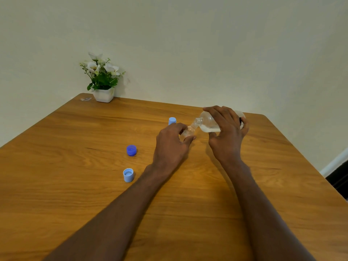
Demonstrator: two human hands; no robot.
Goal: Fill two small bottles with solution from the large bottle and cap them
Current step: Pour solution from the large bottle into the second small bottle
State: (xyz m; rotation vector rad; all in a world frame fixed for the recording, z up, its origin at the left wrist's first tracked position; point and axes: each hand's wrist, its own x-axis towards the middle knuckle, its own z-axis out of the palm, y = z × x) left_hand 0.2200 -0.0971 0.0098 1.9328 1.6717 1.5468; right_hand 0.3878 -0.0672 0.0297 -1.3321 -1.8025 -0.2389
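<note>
The right hand (pixel 227 129) grasps the clear large bottle (pixel 209 122), tipped mouth-down with pale solution pooled inside, over the small bottle (pixel 188 131) clasped by the left hand (pixel 172 142)

- The left hand (pixel 172 142) hides most of the small bottle (pixel 188 131).
- Desk (pixel 75 204) cut off at the lower edges.
- A tiny object (pixel 85 99) by the flowerpot (pixel 104 95) is unreadable.

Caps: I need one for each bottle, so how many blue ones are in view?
3: a light blue cap just behind the left hand, perhaps on a bottle hidden there; a dark blue cap mid-table; a light blue cap nearer the camera.
</note>
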